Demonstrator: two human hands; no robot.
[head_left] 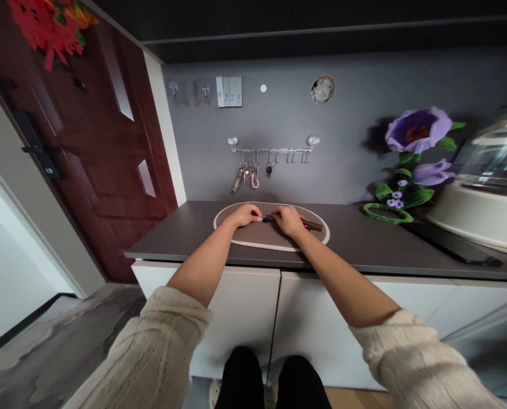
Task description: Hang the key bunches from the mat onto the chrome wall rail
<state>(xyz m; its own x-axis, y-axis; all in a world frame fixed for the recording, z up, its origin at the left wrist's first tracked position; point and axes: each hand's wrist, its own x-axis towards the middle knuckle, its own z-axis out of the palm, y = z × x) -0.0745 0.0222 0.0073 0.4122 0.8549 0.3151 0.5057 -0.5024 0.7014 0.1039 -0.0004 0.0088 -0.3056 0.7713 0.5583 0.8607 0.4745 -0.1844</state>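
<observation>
Over an oval brown mat [262,234] with a pale rim, both hands meet at a small black object [267,218], too small to name surely. My left hand [247,214] is closed in a pinch at its left end, where a bit of silver shows by the fingertips. On the other end, the fingers of my right hand [288,218] are closed too, their tips partly hidden. Just right of that hand lie brown, bar-shaped pieces [313,225] with some red and black beside them, partly covered by the hand.
Keys [247,174] hang from a clear hook rail [274,150] on the grey wall. To the right stand a purple flower ornament [419,133], a dark flat slab [453,243] and a white appliance [483,204] with a clear top. A dark red door [108,170] is at left.
</observation>
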